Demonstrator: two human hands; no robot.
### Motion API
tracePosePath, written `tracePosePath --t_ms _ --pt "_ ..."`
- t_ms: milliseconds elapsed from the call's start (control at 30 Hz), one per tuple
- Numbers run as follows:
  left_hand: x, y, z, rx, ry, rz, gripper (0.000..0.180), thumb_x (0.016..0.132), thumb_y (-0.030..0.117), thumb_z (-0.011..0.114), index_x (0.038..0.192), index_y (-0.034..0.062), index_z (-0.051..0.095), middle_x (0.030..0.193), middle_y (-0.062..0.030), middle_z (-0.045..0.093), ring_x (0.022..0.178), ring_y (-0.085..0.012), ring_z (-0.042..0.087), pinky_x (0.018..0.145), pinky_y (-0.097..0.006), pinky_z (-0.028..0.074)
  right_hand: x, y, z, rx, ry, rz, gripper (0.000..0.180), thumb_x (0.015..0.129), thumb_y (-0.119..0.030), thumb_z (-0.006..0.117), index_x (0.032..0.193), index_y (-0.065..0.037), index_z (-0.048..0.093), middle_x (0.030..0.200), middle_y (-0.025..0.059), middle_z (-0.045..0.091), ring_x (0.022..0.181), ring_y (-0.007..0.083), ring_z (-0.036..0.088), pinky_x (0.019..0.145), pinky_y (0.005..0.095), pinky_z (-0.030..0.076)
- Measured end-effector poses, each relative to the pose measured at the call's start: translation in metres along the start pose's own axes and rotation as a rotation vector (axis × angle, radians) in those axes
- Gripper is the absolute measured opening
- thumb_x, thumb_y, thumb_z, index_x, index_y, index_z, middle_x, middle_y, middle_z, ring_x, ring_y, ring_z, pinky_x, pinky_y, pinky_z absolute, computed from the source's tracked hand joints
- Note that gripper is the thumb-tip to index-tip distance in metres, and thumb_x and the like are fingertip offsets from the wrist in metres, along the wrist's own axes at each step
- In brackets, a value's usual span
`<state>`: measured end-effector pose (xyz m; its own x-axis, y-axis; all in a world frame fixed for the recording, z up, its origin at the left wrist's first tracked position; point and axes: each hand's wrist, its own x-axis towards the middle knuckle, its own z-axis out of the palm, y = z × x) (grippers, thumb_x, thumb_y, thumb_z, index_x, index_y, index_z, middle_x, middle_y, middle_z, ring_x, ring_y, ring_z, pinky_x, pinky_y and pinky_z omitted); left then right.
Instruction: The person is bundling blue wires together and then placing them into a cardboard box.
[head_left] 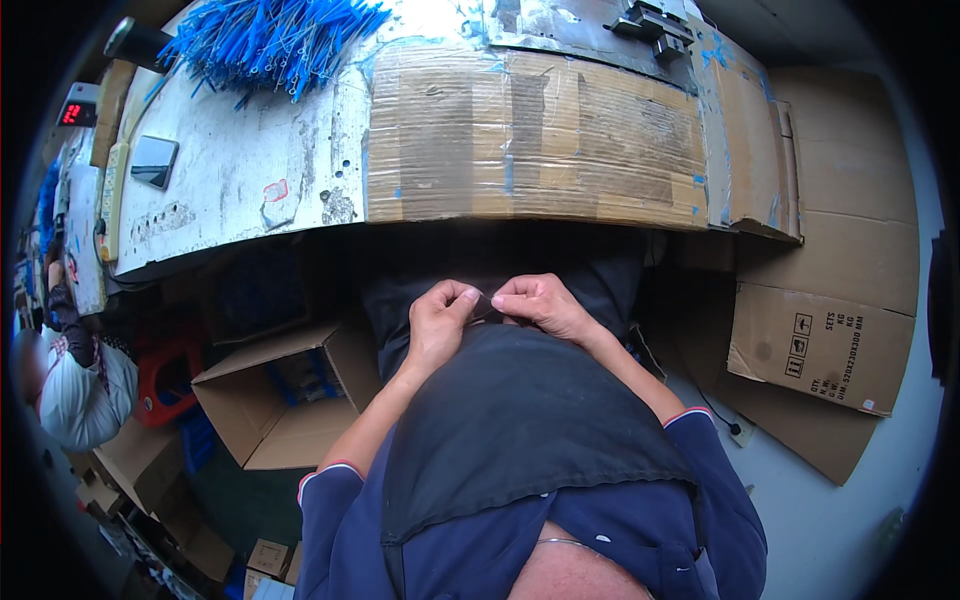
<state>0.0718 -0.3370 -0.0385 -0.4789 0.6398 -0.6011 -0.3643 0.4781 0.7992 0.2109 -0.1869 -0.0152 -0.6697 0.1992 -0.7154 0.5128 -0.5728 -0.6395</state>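
Over my lap, my left hand (437,320) and my right hand (550,305) are close together, each with thumb and fingers pinched. Something very thin seems to run between the fingertips, too fine to make out. Beneath them lies the dark apron (530,420) that covers my front. Beyond my hands is the worktable's front edge, padded with a flattened cardboard sheet (440,140). A heap of thin blue strips with small looped wire ends (270,45) lies at the table's far left.
A phone (154,162) and a power strip (113,195) lie on the table's left. A metal fixture (655,30) stands at the far right. An open cardboard box (290,395) sits below left; folded cardboard (820,340) leans at right. Another person (90,390) is at far left.
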Motion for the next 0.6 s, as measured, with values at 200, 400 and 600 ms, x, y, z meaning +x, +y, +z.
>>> tracePosePath --t_ms 200,400,600 --pt "0.005 0.008 -0.004 0.015 -0.088 0.039 0.017 0.096 0.015 0.068 0.098 -0.0017 0.072 0.076 0.0004 0.065 0.071 -0.0053 0.055 0.065 -0.025 0.048 0.000 -0.004 -0.001 0.043 0.032 0.036 0.023 0.093 -0.022 0.073 0.097 0.000 0.071 0.069 0.0021 0.064 0.050 0.0039 0.047 0.046 0.0200 0.034" --pt "0.007 0.017 -0.002 0.216 -0.129 0.227 0.018 0.093 0.017 0.076 0.099 0.0008 0.076 0.082 -0.0021 0.066 0.076 -0.0099 0.061 0.070 -0.027 0.048 0.000 -0.005 -0.001 0.070 0.083 0.072 0.024 0.092 -0.022 0.074 0.098 0.001 0.071 0.068 0.0041 0.064 0.047 0.0047 0.045 0.045 0.0208 0.034" --pt "0.006 0.014 -0.001 0.327 0.025 0.253 0.013 0.088 0.014 0.078 0.088 0.0005 0.076 0.081 -0.0066 0.065 0.076 -0.0155 0.063 0.069 -0.029 0.049 -0.002 -0.006 0.002 0.027 0.081 0.068 0.025 0.092 -0.024 0.075 0.098 0.000 0.071 0.069 0.0033 0.065 0.048 0.0044 0.046 0.046 0.0201 0.035"
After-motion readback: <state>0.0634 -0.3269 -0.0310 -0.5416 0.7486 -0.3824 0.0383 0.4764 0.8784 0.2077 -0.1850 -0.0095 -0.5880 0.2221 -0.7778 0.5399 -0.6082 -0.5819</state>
